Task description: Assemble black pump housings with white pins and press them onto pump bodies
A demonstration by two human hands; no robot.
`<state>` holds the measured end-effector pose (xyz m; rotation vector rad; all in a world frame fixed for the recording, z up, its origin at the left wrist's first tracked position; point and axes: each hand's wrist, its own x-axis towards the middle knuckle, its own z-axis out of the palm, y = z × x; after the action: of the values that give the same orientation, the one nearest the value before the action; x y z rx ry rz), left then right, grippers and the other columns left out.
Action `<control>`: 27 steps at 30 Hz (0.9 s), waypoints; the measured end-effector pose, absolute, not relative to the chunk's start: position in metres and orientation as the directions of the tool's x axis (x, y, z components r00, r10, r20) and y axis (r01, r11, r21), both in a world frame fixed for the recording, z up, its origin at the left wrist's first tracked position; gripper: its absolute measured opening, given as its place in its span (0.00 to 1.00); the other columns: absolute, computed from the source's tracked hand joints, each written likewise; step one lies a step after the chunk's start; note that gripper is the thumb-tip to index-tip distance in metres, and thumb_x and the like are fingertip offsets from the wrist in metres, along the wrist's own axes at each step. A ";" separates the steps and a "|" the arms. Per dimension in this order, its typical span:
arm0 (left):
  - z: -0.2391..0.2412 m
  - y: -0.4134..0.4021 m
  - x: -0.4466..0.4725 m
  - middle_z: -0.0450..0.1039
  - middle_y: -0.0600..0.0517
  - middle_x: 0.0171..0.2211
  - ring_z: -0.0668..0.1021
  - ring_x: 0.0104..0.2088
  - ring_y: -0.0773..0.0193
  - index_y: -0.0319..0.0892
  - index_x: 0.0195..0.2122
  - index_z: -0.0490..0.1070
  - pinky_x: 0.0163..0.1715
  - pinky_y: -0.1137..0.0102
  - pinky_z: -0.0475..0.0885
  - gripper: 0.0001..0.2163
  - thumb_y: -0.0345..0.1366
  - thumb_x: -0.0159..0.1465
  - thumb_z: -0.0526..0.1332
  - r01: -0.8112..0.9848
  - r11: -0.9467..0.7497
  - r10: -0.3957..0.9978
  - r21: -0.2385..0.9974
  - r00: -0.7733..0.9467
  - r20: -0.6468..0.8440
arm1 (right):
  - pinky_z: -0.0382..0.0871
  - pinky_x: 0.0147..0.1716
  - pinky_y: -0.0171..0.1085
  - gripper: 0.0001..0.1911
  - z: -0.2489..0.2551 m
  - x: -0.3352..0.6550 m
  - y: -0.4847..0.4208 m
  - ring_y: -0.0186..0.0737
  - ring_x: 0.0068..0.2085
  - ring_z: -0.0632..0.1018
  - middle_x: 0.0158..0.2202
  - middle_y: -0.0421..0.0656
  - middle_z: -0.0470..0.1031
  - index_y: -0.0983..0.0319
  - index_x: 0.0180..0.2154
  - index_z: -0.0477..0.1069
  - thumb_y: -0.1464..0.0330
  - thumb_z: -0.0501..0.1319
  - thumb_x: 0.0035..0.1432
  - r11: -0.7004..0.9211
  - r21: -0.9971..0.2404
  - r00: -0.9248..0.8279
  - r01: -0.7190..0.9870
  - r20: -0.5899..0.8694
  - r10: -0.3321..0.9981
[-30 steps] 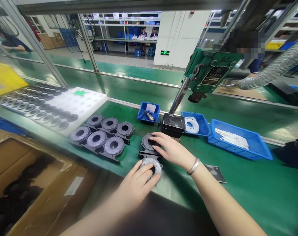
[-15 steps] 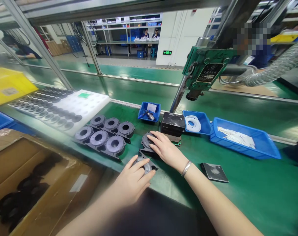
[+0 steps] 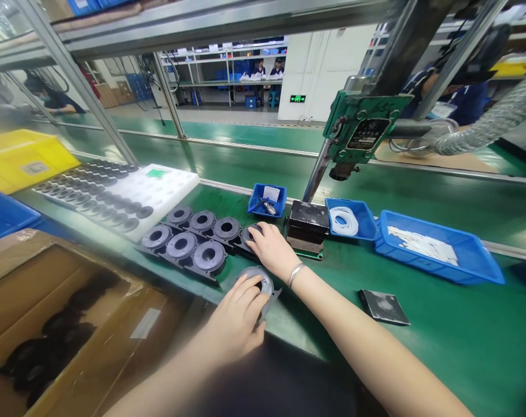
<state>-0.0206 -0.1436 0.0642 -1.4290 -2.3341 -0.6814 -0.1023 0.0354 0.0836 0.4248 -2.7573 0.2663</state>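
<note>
Two rows of black ring-shaped housings [image 3: 181,245] with flat tabs lie on the green bench, left of centre. My right hand [image 3: 273,249], wearing a bracelet, has its fingers bent over another ring-shaped housing [image 3: 246,236] at the right end of the back row, partly hiding it. Nearer the bench's front edge, my left hand [image 3: 236,318] grips a separate ring-shaped housing [image 3: 265,280], its fingers reaching into the centre hole. A black block [image 3: 308,217] on a base stands just beyond my right hand, under a green press head [image 3: 360,127].
Blue bins [image 3: 436,275] line the back, one holding white rings [image 3: 344,221]. A black plate [image 3: 384,307] lies at right. Left are a white tray [image 3: 176,184] with dark discs, a yellow bin [image 3: 24,156] and a carton [image 3: 93,347] of black parts. Other people sit farther off.
My right hand has slid its housing left, up to the end of the back row. The housing under my left hand now shows more of its ring. The view has shifted slightly.
</note>
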 end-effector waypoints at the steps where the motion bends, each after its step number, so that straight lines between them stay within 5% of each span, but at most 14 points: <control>1: 0.066 -0.145 -0.022 0.71 0.37 0.52 0.67 0.61 0.48 0.33 0.54 0.64 0.61 0.47 0.65 0.20 0.26 0.59 0.57 0.897 0.388 0.761 0.213 -0.442 0.475 | 0.69 0.52 0.49 0.19 0.084 -0.102 0.035 0.52 0.53 0.70 0.53 0.57 0.68 0.66 0.55 0.68 0.63 0.52 0.68 0.933 -0.133 -0.895 -0.335 0.353 -0.271; 6: 0.076 -0.172 -0.042 0.70 0.39 0.56 0.67 0.62 0.51 0.33 0.59 0.63 0.61 0.50 0.66 0.25 0.20 0.59 0.50 0.925 0.363 0.850 0.111 -0.378 0.366 | 0.68 0.56 0.50 0.20 0.087 -0.102 0.042 0.52 0.55 0.70 0.54 0.56 0.68 0.66 0.55 0.68 0.62 0.53 0.68 0.910 -0.159 -0.884 -0.383 0.348 -0.312; 13: 0.061 -0.187 -0.058 0.71 0.41 0.57 0.68 0.62 0.53 0.34 0.60 0.62 0.59 0.53 0.69 0.20 0.22 0.67 0.47 0.906 0.424 0.820 -0.006 -0.381 0.427 | 0.62 0.62 0.51 0.19 0.103 -0.079 0.041 0.48 0.61 0.66 0.59 0.53 0.66 0.63 0.56 0.67 0.62 0.52 0.68 0.785 -0.344 -0.836 -0.515 0.404 -0.371; 21: 0.052 -0.198 -0.053 0.63 0.36 0.61 0.57 0.68 0.49 0.35 0.61 0.59 0.64 0.42 0.56 0.23 0.24 0.64 0.52 0.758 0.626 0.605 0.184 -0.621 0.499 | 0.43 0.64 0.67 0.45 0.091 -0.035 0.032 0.60 0.70 0.43 0.69 0.53 0.49 0.62 0.66 0.53 0.44 0.58 0.57 0.789 -0.295 -0.843 -0.538 0.207 -0.497; 27: 0.052 -0.214 -0.067 0.59 0.37 0.65 0.55 0.68 0.46 0.37 0.64 0.57 0.64 0.40 0.51 0.24 0.32 0.66 0.56 0.756 0.648 0.661 0.093 -0.619 0.424 | 0.46 0.63 0.66 0.41 0.079 -0.043 0.025 0.57 0.71 0.40 0.70 0.52 0.46 0.62 0.67 0.50 0.49 0.57 0.60 0.798 -0.310 -0.856 -0.516 0.177 -0.485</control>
<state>-0.0673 -0.2137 0.0518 -1.1261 -2.5159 -0.3744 -0.0434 0.0247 0.0788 0.8078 -2.8948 0.5373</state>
